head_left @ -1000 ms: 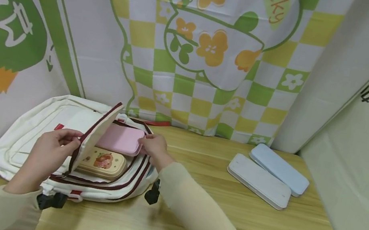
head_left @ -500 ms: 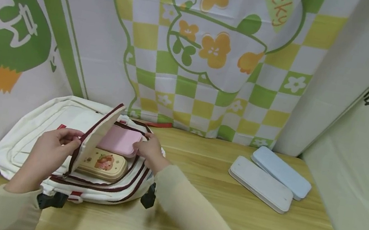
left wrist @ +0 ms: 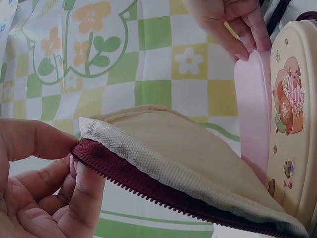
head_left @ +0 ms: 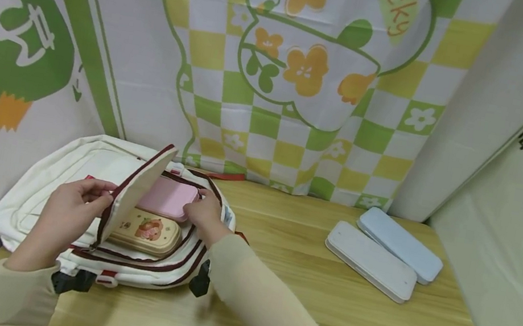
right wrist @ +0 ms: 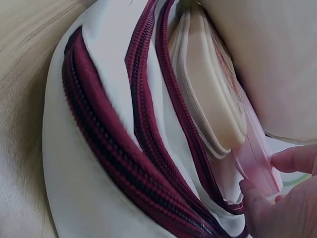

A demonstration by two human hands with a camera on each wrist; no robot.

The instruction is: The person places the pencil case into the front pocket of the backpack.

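Note:
A white backpack (head_left: 77, 161) with dark red zips lies on the table, its front pocket unzipped. My left hand (head_left: 72, 209) pinches the zipped edge of the pocket flap (left wrist: 163, 153) between thumb and fingers, lifting it up. Inside the pocket is a pink pencil case (head_left: 167, 197), its left part hidden behind the flap in the head view. The right hand (head_left: 206, 216) grips its right end, with thumb and finger on the rim in the right wrist view. Beside it, nearer me, sits a cream pencil case (head_left: 148, 232) with a cartoon print.
To the right on the wooden table (head_left: 282, 224), a white case (head_left: 370, 261) and a light blue case (head_left: 398, 243) lie side by side. Printed curtains (head_left: 290, 145) hang behind and at both sides. A red strap (head_left: 228, 176) lies behind the backpack.
The right hand has moved left with the pink pencil case, which sits slightly deeper in the pocket. The left hand keeps holding the flap up.

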